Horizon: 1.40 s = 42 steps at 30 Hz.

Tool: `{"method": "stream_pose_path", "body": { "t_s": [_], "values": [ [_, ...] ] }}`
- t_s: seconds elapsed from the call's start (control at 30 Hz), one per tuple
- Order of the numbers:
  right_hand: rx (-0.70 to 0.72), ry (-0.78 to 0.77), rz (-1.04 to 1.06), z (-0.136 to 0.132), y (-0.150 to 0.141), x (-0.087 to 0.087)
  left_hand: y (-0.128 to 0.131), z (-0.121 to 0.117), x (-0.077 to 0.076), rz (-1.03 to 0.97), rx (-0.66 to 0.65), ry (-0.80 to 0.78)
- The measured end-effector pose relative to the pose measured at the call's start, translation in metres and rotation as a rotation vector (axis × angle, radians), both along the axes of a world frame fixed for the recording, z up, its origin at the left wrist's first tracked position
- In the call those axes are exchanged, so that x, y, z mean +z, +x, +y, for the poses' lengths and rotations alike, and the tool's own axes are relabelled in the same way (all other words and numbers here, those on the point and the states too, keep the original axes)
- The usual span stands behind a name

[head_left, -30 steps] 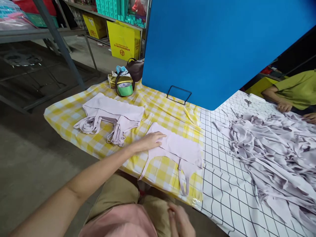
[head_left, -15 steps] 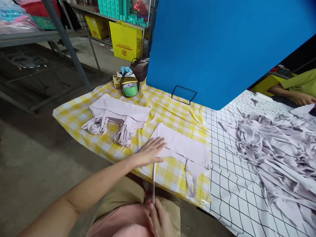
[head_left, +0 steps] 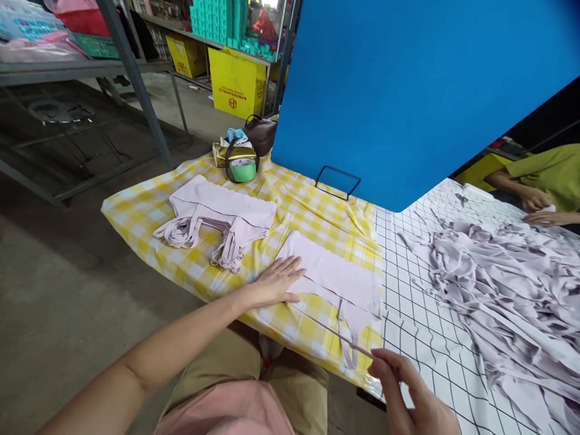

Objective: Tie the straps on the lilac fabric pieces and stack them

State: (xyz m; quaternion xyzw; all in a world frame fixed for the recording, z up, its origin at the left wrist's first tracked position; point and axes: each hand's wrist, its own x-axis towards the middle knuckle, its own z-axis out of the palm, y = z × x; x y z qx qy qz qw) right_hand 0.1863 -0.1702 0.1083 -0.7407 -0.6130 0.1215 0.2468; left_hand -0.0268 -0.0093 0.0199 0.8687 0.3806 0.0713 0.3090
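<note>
A pale lilac strappy top [head_left: 330, 269] lies flat on the yellow checked cloth in front of me. Fingers spread, my left hand [head_left: 277, 281] presses down on its left side, near the base of one strap. My right hand [head_left: 410, 386] pinches the far end of that thin strap [head_left: 333, 331], pulled taut to the right, low across the top's other strap. To the left lies a stack of matching tops [head_left: 222, 208], with their straps bunched toward me.
Loose lilac fabric pieces [head_left: 507, 290] are heaped on the white grid-patterned cloth [head_left: 401, 344] at right, where a co-worker's hands [head_left: 539, 205] hold a piece. A blue board [head_left: 385, 103] rises behind the table. Green tape [head_left: 242, 170] and a dark bag [head_left: 261, 136] sit at the back.
My right hand has taken hold of the left strap's end near my lap and drawn it across to the right. My left hand has flattened and spread on the top.
</note>
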Motion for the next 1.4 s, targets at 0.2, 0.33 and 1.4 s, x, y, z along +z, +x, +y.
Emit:
{"method": "stream_pose_path", "body": {
  "t_s": [0.2, 0.33, 1.4],
  "values": [
    [0.211, -0.059, 0.144, 0.048, -0.002, 0.004, 0.018, -0.022, 0.049, -0.471, -0.008, -0.399],
    [0.284, -0.103, 0.222, 0.066, -0.016, -0.004, 0.030, -0.035, 0.059, -0.657, -0.028, -0.652],
    [0.409, 0.412, -0.129, 0.094, -0.034, -0.082, 0.027, -0.028, 0.024, -0.524, 0.151, -0.850]
  ]
}}
